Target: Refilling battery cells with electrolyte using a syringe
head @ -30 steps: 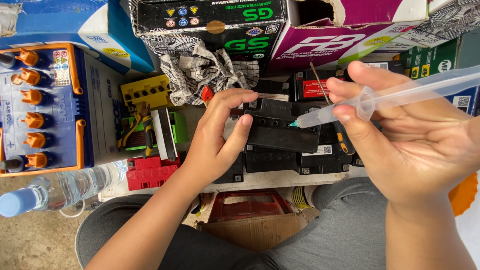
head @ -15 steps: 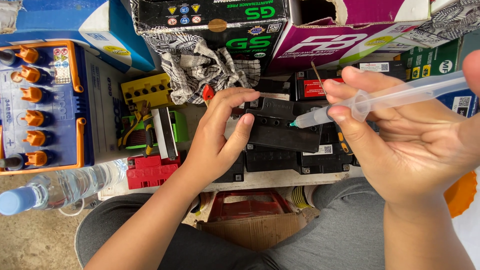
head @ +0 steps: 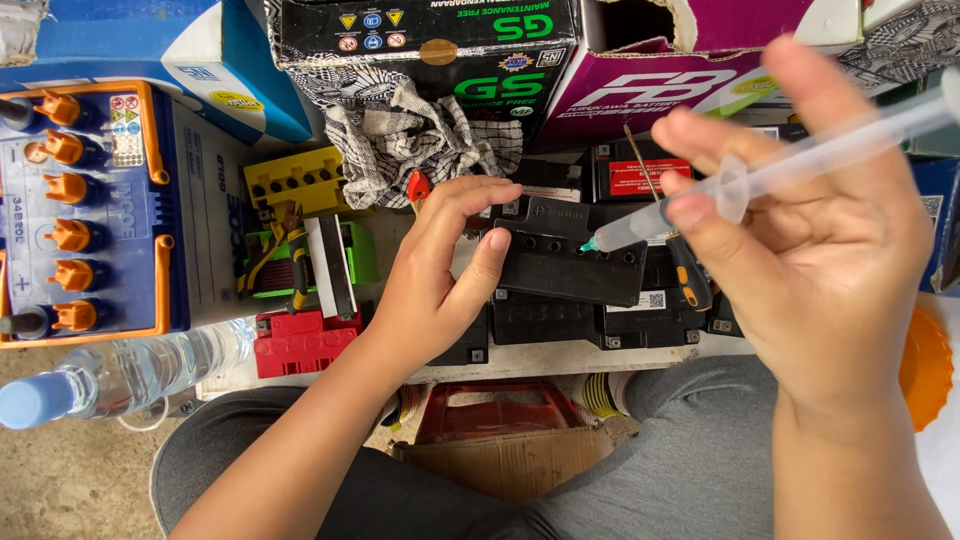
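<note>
Hands: left (head: pixel 440 275) gripping black battery (head: pixel 570 262), right (head: pixel 800 250) pinching tilted syringe (head: pixel 760 170).

At centre frame we see a matt black plastic battery (head: pixel 570 262), faintly textured. The syringe (head: pixel 760 172) at upper right is clear, smooth plastic, slightly frosted. Above centre lies a checked woven cloth (head: pixel 415 135), soft and crumpled. We note glossy printed cardboard boxes (head: pixel 440 50) along the top, a shiny clear plastic bottle (head: pixel 130 375) at lower left, and rough concrete floor (head: pixel 70 480) beneath it.
</note>
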